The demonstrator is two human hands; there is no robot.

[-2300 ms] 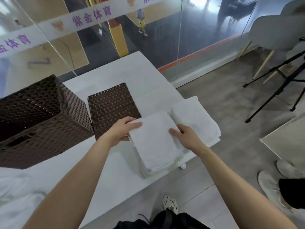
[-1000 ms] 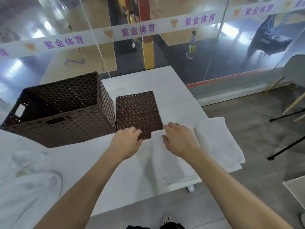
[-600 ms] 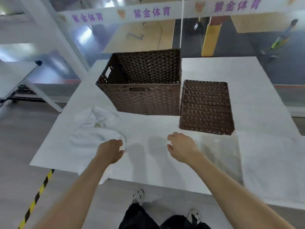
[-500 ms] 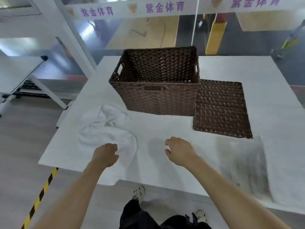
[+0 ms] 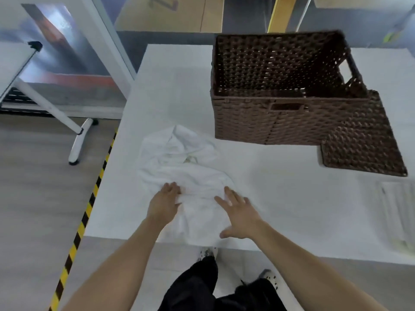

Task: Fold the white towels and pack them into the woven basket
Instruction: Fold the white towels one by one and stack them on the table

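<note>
The person has turned away from the folded towels (image 5: 398,212), which two seconds ago lay under both hands and now sit blurred at the far right edge of the bench (image 5: 292,198). Half a second ago the left hand was only at the near edge of the crumpled towel and the right hand hung over bare bench. Now both have come down on the crumpled towel (image 5: 186,171). This suggests that one fold is finished and set aside, and the next towel is being taken up.

The crumpled towel lies in a loose heap at the front left of the bench, with its near end drooping over the front edge. It is in front and to the left of the basket (image 5: 269,124). The basket stands open and shows only its woven inside, so packing does not appear to have begun. Its flat woven lid (image 5: 361,149) lies just beside it on the right.

The left hand (image 5: 165,204) rests on the left part of the heap, its fingers reaching forward onto the cloth and not visibly curled round any fold. The right hand (image 5: 238,213) is spread wide, with its fingers fanned over the towel's right edge and its thumb out toward the bench front. It touches or presses the cloth rather than gripping it. The hands are apart, with a strip of towel between them.
</note>
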